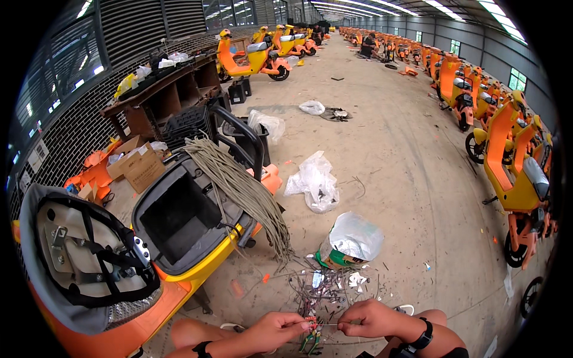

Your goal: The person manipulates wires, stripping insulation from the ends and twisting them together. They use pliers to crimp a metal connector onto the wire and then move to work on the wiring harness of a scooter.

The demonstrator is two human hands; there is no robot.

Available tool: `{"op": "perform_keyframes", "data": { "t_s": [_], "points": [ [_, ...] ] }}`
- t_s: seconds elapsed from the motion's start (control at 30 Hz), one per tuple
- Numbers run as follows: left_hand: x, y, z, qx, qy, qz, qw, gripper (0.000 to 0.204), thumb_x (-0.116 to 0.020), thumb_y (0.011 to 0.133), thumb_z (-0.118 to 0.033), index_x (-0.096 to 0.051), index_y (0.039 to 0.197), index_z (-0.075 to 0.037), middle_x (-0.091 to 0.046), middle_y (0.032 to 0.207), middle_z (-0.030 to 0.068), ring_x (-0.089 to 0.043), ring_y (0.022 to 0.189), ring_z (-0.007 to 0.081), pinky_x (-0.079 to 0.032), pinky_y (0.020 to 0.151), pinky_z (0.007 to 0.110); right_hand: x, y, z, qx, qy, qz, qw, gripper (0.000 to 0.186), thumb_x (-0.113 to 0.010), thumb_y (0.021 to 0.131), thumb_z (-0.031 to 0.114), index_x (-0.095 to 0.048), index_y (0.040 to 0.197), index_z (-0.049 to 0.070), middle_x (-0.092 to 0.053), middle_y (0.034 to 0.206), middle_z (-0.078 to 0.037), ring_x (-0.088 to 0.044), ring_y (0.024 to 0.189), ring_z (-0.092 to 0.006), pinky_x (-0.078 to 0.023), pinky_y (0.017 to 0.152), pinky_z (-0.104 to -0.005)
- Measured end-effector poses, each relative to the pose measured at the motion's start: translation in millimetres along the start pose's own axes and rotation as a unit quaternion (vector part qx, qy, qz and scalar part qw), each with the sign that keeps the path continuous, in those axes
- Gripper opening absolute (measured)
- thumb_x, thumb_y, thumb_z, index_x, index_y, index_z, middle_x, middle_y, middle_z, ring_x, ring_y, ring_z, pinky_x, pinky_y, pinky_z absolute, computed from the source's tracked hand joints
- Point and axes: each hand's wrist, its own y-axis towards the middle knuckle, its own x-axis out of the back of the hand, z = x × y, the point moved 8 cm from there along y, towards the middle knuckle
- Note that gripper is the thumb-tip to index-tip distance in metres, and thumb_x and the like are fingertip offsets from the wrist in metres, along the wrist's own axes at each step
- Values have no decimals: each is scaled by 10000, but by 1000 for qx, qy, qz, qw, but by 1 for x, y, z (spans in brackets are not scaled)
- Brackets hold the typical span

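Note:
My left hand [278,330] is closed, its thumb and fingers pinching a small red piece [311,323] that looks like a wire end or connector. From it a thin pale wire [327,324] stretches across to my right hand [371,320], whose thumb and forefinger pinch its other end. Just below the red piece, a tool with green and red handles, apparently pliers [311,342], lies on the floor. Beyond my hands, wire scraps [307,292] and bits of paper are scattered. A plastic-lined bucket [352,241] stands behind the scraps.
At left is a yellow-orange scooter with its seat [89,256] tipped up, its storage box [179,218] exposed and a bundle of cables [239,191] draped over it. White plastic bags [313,182] lie farther off. Parked scooters [507,161] line the right; a distant person [370,45] sits ahead.

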Motion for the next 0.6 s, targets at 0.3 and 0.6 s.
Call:
{"op": "perform_keyframes", "data": {
  "t_s": [0.3, 0.6],
  "points": [
    [49, 3, -7, -73, 62, -94, 991, 229, -579, 953, -224, -668, 979, -14, -596, 779, -53, -486, 731, 22, -401, 641, 198, 26, -2, -20, -80, 132, -42, 987, 150, -617, 836, 71, -677, 937, -22, -691, 793, -70, -656, 774, -125, -510, 731, -261],
    [65, 3, -21, -66, 0, -146, 987, 206, -600, 936, -200, -678, 922, -10, -587, 761, -38, -473, 723, 38, -387, 661, 200, 38, 2, -42, -162, 197, -78, 964, 158, -582, 821, 72, -670, 906, -29, -687, 778, -66, -635, 735, -107, -505, 704, -258]
  ]
}}
